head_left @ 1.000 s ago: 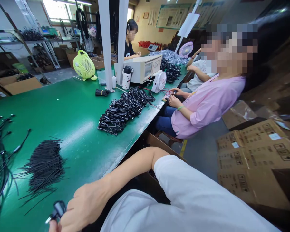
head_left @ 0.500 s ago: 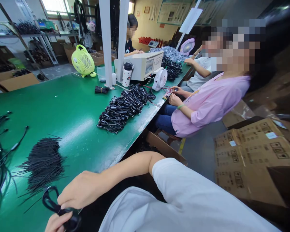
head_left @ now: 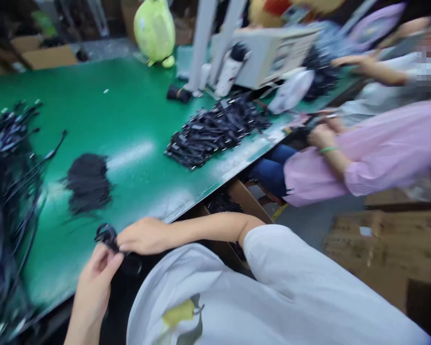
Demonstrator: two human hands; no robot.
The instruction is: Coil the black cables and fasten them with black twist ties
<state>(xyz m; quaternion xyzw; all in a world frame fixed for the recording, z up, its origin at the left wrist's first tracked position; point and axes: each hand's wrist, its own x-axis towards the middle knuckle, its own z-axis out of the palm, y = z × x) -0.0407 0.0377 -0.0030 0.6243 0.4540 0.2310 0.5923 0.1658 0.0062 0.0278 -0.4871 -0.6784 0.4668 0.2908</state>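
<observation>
Both my hands hold a coiled black cable (head_left: 107, 235) at the near edge of the green table (head_left: 129, 129). My right hand (head_left: 143, 235) pinches it from the right, fingers closed. My left hand (head_left: 95, 275) grips it from below, fingers curled. Just beyond the hands lies a small heap of thin black ties (head_left: 88, 182). A mass of loose black cables (head_left: 7, 191) sprawls at the left. The picture is smeared by motion.
A pile of bundled black cables (head_left: 215, 132) lies mid-table. A person in a pink top (head_left: 362, 153) sits at the right, another beyond. A green fan (head_left: 154, 28), white posts (head_left: 204, 43), a white machine (head_left: 273, 55) and a small white fan (head_left: 290, 91) stand farther back. Cardboard boxes (head_left: 380, 249) are stacked at the right.
The view has swung down and left. My hands have risen into view with the cable gathered into a tighter coil between them.
</observation>
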